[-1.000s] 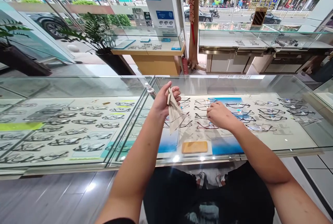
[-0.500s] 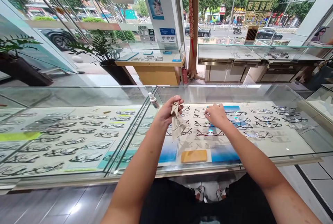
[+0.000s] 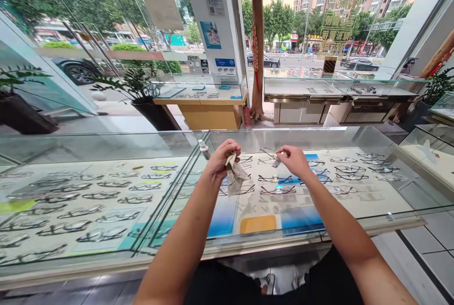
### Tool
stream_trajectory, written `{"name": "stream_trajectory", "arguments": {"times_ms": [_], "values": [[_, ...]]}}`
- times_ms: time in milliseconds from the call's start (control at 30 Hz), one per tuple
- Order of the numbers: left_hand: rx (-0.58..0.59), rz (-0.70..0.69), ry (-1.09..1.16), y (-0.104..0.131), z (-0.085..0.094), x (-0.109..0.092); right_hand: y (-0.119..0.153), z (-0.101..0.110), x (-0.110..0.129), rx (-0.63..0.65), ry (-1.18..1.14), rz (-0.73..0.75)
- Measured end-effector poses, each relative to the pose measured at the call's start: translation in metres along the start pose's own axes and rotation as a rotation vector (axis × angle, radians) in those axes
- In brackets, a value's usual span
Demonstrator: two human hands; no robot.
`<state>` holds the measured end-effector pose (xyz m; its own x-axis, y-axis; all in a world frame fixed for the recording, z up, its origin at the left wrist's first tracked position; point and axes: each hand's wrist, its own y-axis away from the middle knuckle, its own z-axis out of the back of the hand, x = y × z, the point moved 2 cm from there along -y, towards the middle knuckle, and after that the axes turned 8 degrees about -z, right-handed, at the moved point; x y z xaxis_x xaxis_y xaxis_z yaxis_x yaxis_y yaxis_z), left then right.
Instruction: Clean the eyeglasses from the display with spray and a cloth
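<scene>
My left hand (image 3: 223, 156) is closed around a crumpled beige cloth (image 3: 236, 177), which hangs from the fingers over the glass counter. To its right, my right hand (image 3: 293, 161) pinches a thin-framed pair of eyeglasses (image 3: 270, 153), partly hidden by the fingers. One thin dark piece of the frame points up and left. Below the hands, in the glass showcase, lie rows of eyeglasses, among them a red-framed pair (image 3: 278, 190). A small white spray bottle (image 3: 204, 149) stands on the counter, left of my left hand.
The glass showcase (image 3: 354, 222) spans the view, with more eyeglasses (image 3: 102, 234) in its left section. Inside are an orange-yellow case (image 3: 257, 224) and blue panels. Beyond stand a wooden display table (image 3: 213, 116), a tree trunk (image 3: 257, 49) and potted plants (image 3: 142, 92).
My right hand has come up from the counter with eyeglasses now showing in its fingers. The left hand keeps the cloth. The view has tilted upward slightly.
</scene>
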<state>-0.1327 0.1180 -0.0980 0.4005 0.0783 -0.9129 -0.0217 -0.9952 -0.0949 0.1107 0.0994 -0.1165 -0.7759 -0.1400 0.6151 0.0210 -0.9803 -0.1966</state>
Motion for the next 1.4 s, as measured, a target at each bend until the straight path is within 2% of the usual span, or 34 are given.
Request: {"name": "stream_trajectory", "arguments": {"times_ms": [133, 233, 300, 367, 467, 567, 633, 700, 800, 967, 1067, 1167, 1267, 1400], "values": [[0.04, -0.125, -0.087, 0.004, -0.021, -0.038, -0.008, 0.039, 0.024, -0.096, -0.211, 0.034], [0.161, -0.314, -0.267, 0.013, -0.05, -0.074, -0.007, 0.073, 0.054, -0.181, -0.561, 0.165], [0.204, -0.42, -0.319, 0.021, -0.068, -0.091, -0.002, 0.091, 0.075, -0.242, -0.613, 0.271], [0.229, -0.489, -0.336, 0.029, -0.082, -0.099, 0.006, 0.103, 0.089, -0.311, -0.603, 0.354], [0.257, -0.521, -0.326, 0.034, -0.091, -0.096, 0.017, 0.109, 0.098, -0.36, -0.546, 0.45], [0.271, -0.51, -0.357, 0.035, -0.089, -0.086, 0.025, 0.108, 0.097, -0.416, -0.395, 0.474], [0.31, -0.454, -0.4, 0.036, -0.087, -0.082, 0.029, 0.107, 0.095, -0.45, -0.283, 0.489], [0.396, -0.363, -0.442, 0.04, -0.086, -0.08, 0.032, 0.107, 0.093, -0.465, -0.192, 0.516], [0.515, -0.311, -0.478, 0.044, -0.09, -0.08, 0.036, 0.107, 0.093, -0.442, -0.093, 0.573], [0.514, -0.31, -0.461, 0.039, -0.095, -0.076, 0.039, 0.108, 0.094, -0.388, -0.006, 0.68], [0.489, -0.295, -0.405, 0.035, -0.095, -0.074, 0.041, 0.109, 0.094, -0.384, -0.117, 0.661], [0.436, -0.341, -0.389, 0.034, -0.094, -0.074, 0.038, 0.112, 0.092, -0.382, -0.383, 0.499], [0.407, -0.395, -0.431, 0.036, -0.094, -0.076, 0.028, 0.11, 0.089, -0.221, -0.56, 0.384], [0.413, -0.42, -0.465, 0.036, -0.096, -0.076, 0.014, 0.105, 0.086, 0.024, -0.735, 0.336]]}}
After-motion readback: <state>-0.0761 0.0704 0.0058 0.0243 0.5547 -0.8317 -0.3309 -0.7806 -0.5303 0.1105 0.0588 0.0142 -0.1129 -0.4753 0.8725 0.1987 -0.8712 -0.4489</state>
